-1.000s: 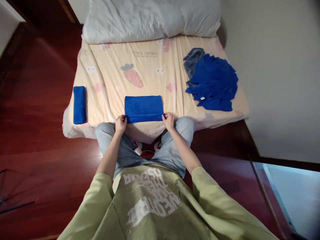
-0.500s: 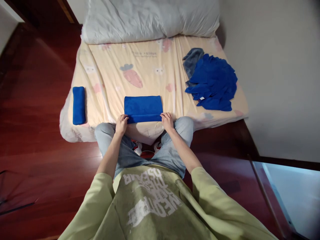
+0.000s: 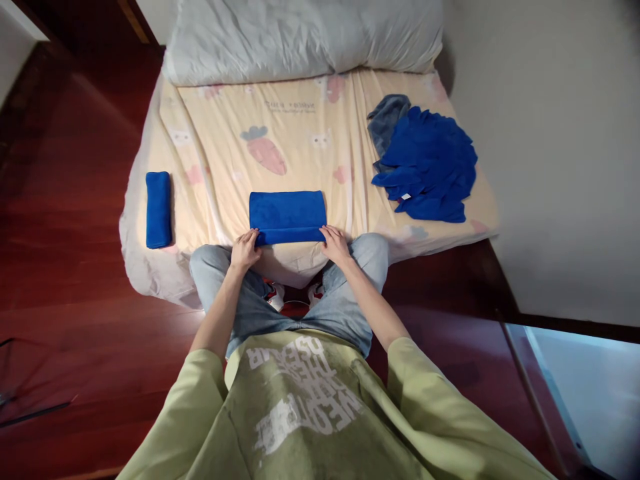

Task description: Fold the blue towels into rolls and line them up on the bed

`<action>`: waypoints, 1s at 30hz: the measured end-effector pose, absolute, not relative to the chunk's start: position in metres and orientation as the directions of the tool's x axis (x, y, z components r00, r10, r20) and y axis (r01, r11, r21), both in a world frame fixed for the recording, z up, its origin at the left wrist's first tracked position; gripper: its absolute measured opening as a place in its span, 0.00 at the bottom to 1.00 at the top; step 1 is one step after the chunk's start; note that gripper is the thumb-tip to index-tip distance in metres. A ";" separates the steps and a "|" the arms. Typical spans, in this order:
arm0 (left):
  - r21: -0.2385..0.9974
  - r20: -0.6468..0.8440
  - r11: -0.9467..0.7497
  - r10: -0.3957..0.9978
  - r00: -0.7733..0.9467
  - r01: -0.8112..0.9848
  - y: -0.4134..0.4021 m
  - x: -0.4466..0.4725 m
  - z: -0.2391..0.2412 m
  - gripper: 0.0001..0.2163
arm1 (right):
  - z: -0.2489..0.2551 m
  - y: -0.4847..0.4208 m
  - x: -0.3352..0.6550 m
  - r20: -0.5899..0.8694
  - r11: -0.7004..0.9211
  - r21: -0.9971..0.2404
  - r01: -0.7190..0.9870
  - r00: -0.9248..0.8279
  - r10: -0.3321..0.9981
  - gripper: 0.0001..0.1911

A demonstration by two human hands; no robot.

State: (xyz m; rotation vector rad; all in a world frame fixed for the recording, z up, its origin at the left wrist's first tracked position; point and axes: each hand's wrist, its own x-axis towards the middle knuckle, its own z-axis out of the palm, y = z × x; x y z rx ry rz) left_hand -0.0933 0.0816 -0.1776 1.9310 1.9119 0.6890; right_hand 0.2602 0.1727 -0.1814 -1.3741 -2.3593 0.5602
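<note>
A blue towel (image 3: 287, 212) lies flat on the bed in front of me, with a folded strip along its near edge. My left hand (image 3: 245, 249) pinches the near left corner of that strip. At the near right corner, my right hand (image 3: 335, 244) grips the strip between thumb and fingers. Off to the left sits a blue towel folded into a narrow bundle (image 3: 159, 209). A loose heap of blue cloths (image 3: 430, 163) is on the right, with a grey cloth (image 3: 387, 123) partly under it.
The bed (image 3: 220, 147) has a cream sheet with carrot prints. A rolled grey-white quilt (image 3: 305, 40) lies across its far side. A wall (image 3: 555, 147) borders the right. Dark red wooden floor (image 3: 65, 267) surrounds the bed, and my knees touch its front edge.
Both hands stay at the near corners of the towel, their fingers shifting slightly over the folded strip. The view has moved a little; the other cloths lie as before.
</note>
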 end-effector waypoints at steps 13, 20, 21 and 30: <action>0.691 0.173 -0.018 0.975 -0.141 0.723 0.094 -0.099 -0.183 0.27 | -0.188 0.186 0.258 0.141 0.403 -0.590 0.699 -0.402 0.905 0.32; 0.704 0.150 -0.019 0.981 -0.123 0.710 0.091 -0.102 -0.183 0.28 | -0.189 0.188 0.260 0.113 0.457 -0.601 0.655 -0.497 0.861 0.34; 0.704 0.151 -0.019 0.981 -0.123 0.710 0.089 -0.103 -0.182 0.28 | -0.188 0.188 0.260 0.105 0.448 -0.600 0.663 -0.490 0.865 0.34; 0.705 0.097 0.021 0.987 -0.126 0.708 0.076 -0.107 -0.171 0.28 | -0.178 0.184 0.268 0.108 0.426 -0.649 0.630 -0.477 0.872 0.33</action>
